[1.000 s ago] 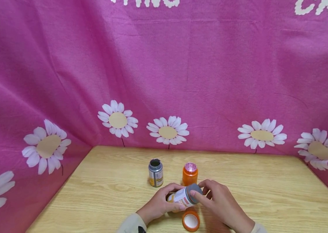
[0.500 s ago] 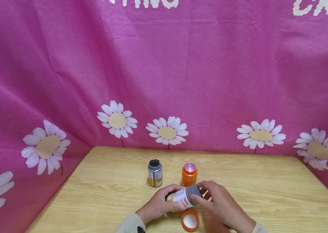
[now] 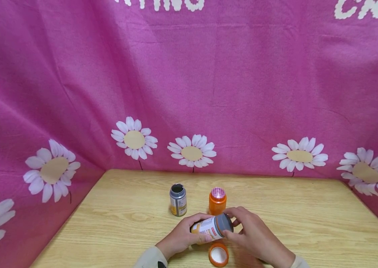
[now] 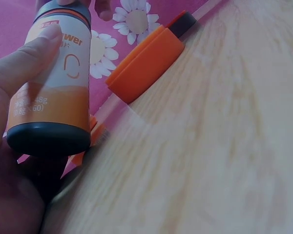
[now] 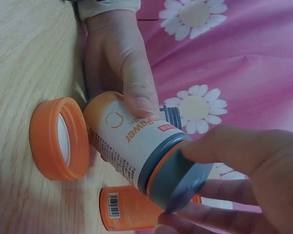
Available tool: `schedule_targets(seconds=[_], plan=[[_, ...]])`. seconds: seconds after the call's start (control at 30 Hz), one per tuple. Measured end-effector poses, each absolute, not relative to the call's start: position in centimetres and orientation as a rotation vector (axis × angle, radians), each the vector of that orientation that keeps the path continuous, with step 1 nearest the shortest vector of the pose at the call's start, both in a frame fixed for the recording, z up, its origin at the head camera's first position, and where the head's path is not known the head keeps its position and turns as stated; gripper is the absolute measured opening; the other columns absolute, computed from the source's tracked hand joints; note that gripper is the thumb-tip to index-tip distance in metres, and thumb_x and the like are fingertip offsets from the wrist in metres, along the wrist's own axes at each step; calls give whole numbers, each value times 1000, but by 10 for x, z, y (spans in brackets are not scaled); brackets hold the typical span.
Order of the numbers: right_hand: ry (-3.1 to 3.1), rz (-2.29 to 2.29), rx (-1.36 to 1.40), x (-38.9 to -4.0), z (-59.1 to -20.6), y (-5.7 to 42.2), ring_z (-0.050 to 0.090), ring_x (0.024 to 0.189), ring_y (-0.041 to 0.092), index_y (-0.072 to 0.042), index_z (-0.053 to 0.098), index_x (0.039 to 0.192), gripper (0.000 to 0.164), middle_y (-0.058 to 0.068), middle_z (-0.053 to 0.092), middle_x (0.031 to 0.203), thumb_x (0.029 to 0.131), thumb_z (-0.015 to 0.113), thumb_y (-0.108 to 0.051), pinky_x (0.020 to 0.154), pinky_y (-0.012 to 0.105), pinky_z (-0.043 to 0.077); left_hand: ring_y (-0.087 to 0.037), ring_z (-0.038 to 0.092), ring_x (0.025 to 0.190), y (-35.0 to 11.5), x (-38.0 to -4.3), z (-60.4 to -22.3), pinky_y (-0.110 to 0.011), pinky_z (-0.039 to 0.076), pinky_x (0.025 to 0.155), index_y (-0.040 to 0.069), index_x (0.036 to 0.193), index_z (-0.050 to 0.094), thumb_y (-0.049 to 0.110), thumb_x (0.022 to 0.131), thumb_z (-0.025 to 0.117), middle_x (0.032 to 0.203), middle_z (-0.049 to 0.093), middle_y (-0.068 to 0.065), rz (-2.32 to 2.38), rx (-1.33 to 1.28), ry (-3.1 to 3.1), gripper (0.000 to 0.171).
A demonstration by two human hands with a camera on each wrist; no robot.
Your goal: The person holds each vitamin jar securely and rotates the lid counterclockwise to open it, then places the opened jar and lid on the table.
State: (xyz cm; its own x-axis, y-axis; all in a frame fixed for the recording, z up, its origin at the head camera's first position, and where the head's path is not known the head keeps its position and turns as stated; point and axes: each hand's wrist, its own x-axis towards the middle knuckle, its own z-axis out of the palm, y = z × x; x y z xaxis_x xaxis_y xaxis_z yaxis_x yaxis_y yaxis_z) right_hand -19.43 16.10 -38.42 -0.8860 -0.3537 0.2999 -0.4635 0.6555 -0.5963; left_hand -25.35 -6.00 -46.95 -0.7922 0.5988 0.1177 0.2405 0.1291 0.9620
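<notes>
My left hand grips a white-and-orange supplement bottle round its body, tilted above the table with its capped end to the right. The thumb lies across the label in the left wrist view. My right hand pinches the grey cap between thumb and fingers. The cap sits on the bottle, an orange ring showing at its edge. Below the bottle an orange lid rests with its white inner side showing. Just behind stands an orange bottle with a foil-like seal on its mouth, partly covered by the held bottle.
A grey bottle without a cap stands upright to the left of the orange one. Beyond the orange lid, the left wrist view shows a small dark piece with a red-orange edge. A pink cloth with daisies hangs behind the wooden table.
My right thumb has slid down along the cap toward its lower edge. The left hand keeps its hold on the bottle, and the view has shifted slightly.
</notes>
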Motion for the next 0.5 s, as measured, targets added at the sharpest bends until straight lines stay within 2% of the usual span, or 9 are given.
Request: schedule_targets(seconds=[0.27,0.5], plan=[[-2693,1049,761,-195,-382,163,58,89,13,-24,54,111,46,-13,54,102,72,74,-12,64,25,49,-18,51,92,-60,-253,-467,-28,41,77,29,122,54,27,80,68,108,57,1,1726,847,2094,44],[-2652,1072,816,-196,-384,163,58,91,15,-22,53,111,49,-10,53,104,70,72,-4,64,26,49,-18,51,92,-59,-250,-463,-28,42,77,28,122,54,26,80,68,107,57,2,1737,816,2082,44]])
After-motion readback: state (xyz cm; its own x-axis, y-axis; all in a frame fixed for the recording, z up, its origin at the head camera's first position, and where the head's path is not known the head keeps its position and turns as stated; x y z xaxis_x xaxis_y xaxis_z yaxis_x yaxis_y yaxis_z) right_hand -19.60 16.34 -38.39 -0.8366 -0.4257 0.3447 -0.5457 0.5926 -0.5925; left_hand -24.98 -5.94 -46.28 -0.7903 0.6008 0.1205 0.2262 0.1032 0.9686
